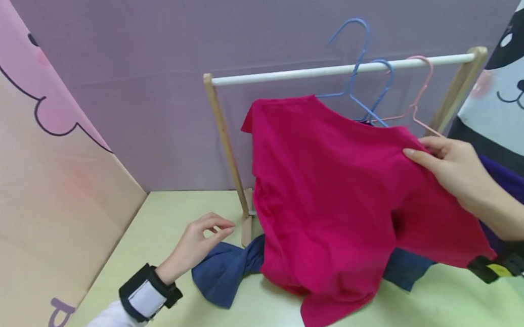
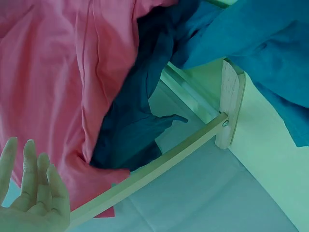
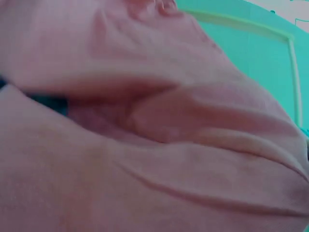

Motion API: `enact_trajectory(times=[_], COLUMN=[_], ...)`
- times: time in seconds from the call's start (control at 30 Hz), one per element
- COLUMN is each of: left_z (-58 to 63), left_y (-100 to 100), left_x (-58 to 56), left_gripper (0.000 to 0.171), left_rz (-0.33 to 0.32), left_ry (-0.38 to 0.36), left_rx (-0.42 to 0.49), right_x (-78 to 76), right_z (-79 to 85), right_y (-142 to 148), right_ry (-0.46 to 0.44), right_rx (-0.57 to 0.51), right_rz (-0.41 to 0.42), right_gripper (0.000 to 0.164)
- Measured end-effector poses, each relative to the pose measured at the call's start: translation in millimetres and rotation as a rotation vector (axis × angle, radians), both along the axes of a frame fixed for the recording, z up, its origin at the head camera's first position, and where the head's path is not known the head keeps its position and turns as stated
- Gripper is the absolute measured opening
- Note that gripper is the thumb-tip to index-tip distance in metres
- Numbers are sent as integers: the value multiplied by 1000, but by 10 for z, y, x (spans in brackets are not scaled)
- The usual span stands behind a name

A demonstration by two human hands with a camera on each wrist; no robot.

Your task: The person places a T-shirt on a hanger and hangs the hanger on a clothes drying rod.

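A magenta T-shirt drapes on a blue hanger, whose hook rises in front of and above the white rail; I cannot tell whether it rests on the rail. My right hand pinches the shirt's right shoulder near the hanger's end. In the right wrist view the shirt fabric fills most of the frame and that hand is hidden. My left hand is raised left of the shirt, fingers loosely bent, holding nothing. The left wrist view shows this hand beside the shirt, with its fingers extended.
A wooden rack with a white rail stands at the back. Another blue hanger and a pink hanger hang from it. Dark blue cloth shows behind the shirt, and purple cloth at the right.
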State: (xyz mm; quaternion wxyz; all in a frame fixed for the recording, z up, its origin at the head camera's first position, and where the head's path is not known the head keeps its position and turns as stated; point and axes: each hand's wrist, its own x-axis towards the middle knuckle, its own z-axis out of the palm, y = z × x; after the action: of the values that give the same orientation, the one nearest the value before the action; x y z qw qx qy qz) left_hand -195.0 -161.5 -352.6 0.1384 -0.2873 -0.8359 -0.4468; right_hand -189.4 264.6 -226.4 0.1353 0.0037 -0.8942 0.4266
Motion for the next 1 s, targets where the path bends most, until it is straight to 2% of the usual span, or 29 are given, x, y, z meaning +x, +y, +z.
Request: enact_trajectory(times=[0.17,0.33,0.47,0.57,0.83,1.0], left_z=[-51,-82,-98,-98,139,151], left_y=[-2,-2,8,27,136,145], left_x=[6,7,7,19,194,219], left_gripper=[11,11,11,12,11,11], left_rz=[4,11,18,22,16,30], left_ry=[-22,-49,-76,-90,-103,-124], left_rx=[-5,-7,-11,-25,-36,-47], right_x=[-60,-114,-161,-186,-209,-210], right_z=[-165,-302,-365,-404,-483,-508], right_y=[-169,-285,-323,-315,-304,-338], right_ry=[97,168,192,192,187,177], right_rx=[-19,-47,-49,-50,-52,-53], right_rz=[25,55,59,79,115,141], right_gripper=[17,23,30,28,27,29])
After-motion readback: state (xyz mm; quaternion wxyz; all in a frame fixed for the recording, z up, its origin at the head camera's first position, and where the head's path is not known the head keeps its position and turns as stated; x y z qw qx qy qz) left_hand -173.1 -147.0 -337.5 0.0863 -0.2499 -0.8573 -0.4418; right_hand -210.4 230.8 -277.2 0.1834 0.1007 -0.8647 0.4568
